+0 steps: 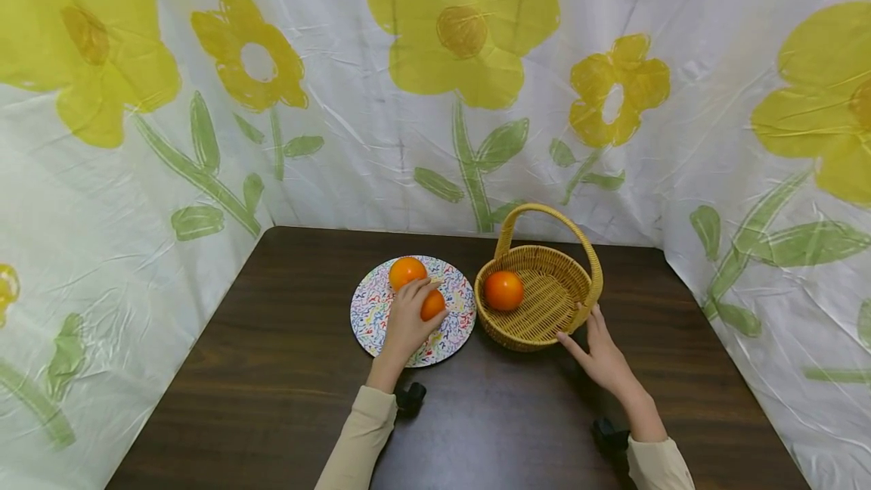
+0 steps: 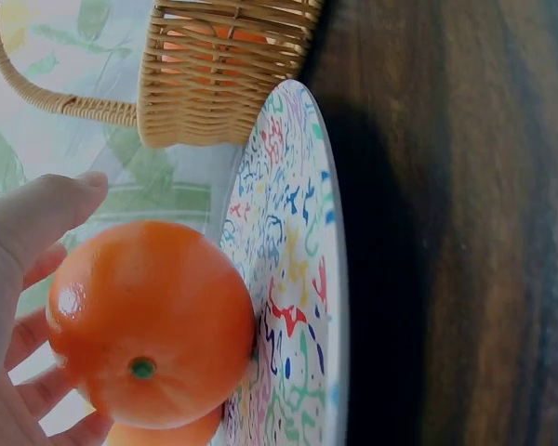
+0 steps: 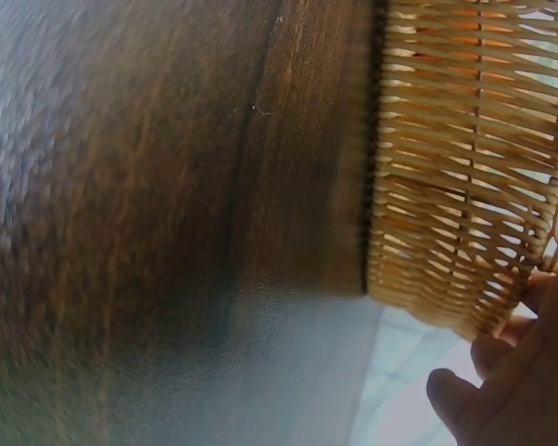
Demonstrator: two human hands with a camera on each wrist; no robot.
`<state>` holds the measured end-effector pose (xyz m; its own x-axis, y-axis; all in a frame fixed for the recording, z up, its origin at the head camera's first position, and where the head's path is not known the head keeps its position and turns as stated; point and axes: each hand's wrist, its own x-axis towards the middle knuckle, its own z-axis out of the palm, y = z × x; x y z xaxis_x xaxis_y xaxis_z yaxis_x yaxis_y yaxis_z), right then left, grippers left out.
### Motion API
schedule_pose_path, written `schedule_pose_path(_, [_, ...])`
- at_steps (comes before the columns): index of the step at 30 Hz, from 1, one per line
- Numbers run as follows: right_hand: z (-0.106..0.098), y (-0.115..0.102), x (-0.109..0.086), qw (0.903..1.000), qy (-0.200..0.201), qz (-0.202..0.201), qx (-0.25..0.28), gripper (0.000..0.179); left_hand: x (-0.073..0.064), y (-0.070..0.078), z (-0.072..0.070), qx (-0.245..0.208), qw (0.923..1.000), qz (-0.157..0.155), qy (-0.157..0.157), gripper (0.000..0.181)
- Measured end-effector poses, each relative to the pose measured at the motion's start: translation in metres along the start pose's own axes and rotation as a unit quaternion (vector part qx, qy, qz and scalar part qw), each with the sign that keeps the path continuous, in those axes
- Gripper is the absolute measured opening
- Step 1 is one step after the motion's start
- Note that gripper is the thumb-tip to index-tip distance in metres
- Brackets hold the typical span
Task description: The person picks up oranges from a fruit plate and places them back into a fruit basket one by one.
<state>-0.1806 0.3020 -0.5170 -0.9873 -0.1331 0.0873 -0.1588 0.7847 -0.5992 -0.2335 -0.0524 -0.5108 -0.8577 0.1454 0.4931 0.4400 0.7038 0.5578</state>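
Note:
In the head view my left hand (image 1: 407, 321) reaches over the nearer of two oranges (image 1: 432, 305) on a round patterned plate (image 1: 367, 316). The left wrist view shows this orange (image 2: 153, 325) resting on the plate, fingers (image 2: 46, 390) along its far side and the thumb held apart from it. Behind it sits the second orange (image 1: 407, 271). To the right stands a yellow wicker basket (image 1: 551, 301) with an upright handle and one orange (image 1: 503, 291) inside. My right hand (image 1: 602, 354) touches the basket's near right side, thumb and fingers spread; the right wrist view shows fingertips against the weave (image 3: 465, 186).
Both things stand near the back of a dark wooden table (image 1: 476, 429). A white curtain (image 1: 340, 172) with yellow flowers hangs behind the table and at both sides. The basket stands close to the plate's right edge.

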Motion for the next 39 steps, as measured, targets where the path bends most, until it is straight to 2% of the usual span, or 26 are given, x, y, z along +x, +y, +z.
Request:
schedule_pose_path(6, [-0.001, -0.001, 0.0, 1.0, -0.001, 0.003, -0.001, 0.079, -0.003, -0.002, -0.001, 0.008, 0.9998, -0.016, -0.009, 0.05])
schedule_pose_path(15, [0.001, 0.0, -0.001, 1.0, 0.002, 0.0, -0.003, 0.079, -0.007, -0.005, 0.0, 0.016, 0.9994, -0.022, -0.022, 0.05])
schedule_pose_path(25, [0.001, 0.0, 0.001, 1.0, 0.001, 0.003, 0.006, 0.08, -0.01, -0.005, -0.001, 0.013, 0.9998, -0.004, -0.012, 0.048])
schedule_pose_path(33, [0.001, -0.001, 0.0, 1.0, 0.003, -0.001, 0.009, 0.079, -0.013, -0.006, 0.0, 0.03, 0.9994, 0.0, -0.016, 0.053])
schedule_pose_path(39, [0.0, -0.001, 0.002, 0.9999, 0.0, -0.002, 0.011, 0.079, -0.013, -0.002, 0.0, 0.025, 0.9995, 0.008, -0.016, 0.052])
